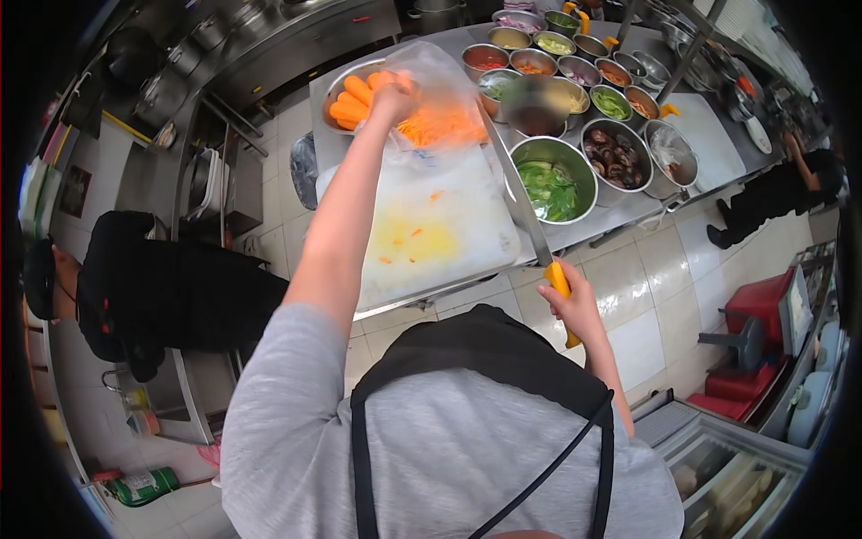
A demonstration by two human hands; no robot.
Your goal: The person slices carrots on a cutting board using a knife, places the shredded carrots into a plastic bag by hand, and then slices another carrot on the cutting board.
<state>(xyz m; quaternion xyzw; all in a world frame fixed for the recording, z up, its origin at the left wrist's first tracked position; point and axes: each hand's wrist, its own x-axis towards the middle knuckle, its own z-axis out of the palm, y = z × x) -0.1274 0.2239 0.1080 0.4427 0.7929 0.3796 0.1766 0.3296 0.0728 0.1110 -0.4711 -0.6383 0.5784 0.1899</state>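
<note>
My left hand (393, 101) reaches to the far end of the board, its fingers closed around a carrot at the bowl's right side. Several whole peeled carrots (352, 101) fill the metal bowl (330, 110). Just right of that hand, shredded carrot (444, 126) lies in a clear plastic bag (449, 67). My right hand (575, 301) grips the yellow handle of a long knife (530, 211), its blade pointing away from me beside the board's right edge. The white cutting board (476, 238) carries a yellow stain and a few orange scraps.
A pot of cut greens (553, 184) and a bowl of dark mushrooms (618, 154) stand right of the board. Several metal bowls of cut vegetables crowd behind. One person in black (180, 278) stands at left, another person (781, 193) at far right.
</note>
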